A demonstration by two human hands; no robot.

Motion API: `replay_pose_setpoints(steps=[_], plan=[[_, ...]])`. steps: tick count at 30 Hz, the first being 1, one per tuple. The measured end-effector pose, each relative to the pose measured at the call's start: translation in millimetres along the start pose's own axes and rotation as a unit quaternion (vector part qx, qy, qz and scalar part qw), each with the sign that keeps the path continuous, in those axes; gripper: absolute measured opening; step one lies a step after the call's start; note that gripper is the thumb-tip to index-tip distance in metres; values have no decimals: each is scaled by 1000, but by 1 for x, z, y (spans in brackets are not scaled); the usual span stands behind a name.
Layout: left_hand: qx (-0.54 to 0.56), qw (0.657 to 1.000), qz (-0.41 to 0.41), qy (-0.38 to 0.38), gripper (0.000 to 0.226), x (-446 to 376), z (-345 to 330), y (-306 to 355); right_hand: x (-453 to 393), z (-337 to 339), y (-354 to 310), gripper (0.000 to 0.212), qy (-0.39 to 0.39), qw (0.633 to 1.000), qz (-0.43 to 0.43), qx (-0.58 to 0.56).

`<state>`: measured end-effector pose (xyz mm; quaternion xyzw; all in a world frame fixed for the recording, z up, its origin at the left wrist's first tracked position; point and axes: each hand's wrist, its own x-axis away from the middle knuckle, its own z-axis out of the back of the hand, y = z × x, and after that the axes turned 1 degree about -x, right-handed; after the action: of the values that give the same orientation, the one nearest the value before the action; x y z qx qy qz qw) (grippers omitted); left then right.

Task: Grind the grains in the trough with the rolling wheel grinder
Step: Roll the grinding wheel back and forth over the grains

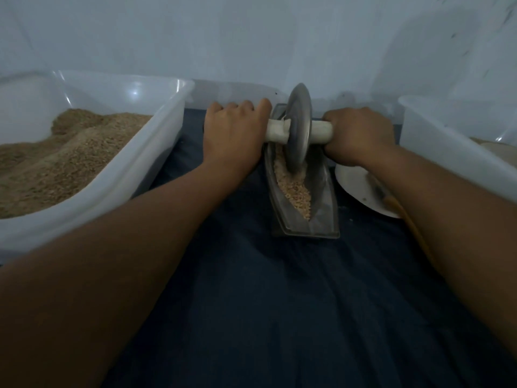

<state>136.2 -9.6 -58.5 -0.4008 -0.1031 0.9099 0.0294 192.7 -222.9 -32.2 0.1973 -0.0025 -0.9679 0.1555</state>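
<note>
A boat-shaped metal trough [321, 219] lies lengthwise on a dark blue cloth, with pale grains [293, 189] heaped along its groove. A grey metal wheel [299, 130] stands upright in the far half of the trough, its rim down in the grains. A white wooden axle [321, 131] runs through its centre. My left hand [233, 133] grips the left end of the axle. My right hand [359, 134] grips the right end. Both forearms stretch forward from the bottom corners.
A large translucent tub [156, 152] holding brown ground grain [70, 158] stands at the left. Another translucent tub [447, 147] stands at the right. A white plate [361, 189] with a yellow-handled tool [402, 211] lies beside the trough. A pale wall stands behind.
</note>
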Motion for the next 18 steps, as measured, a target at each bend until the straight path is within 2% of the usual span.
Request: replay_pose_setpoints(steps=[4,12,18], plan=[[4,1000,-11,8,14,-8,-7,-3,1,-1,-2,20,2,1000,-24,3],[27,999,-31,27,14,-12,-13,-6,39,-8,-11,19,128,991,-29,31],[30,999,-14,26,11,2,-1,-3,55,-2,-19,16,150,986,-46,48]])
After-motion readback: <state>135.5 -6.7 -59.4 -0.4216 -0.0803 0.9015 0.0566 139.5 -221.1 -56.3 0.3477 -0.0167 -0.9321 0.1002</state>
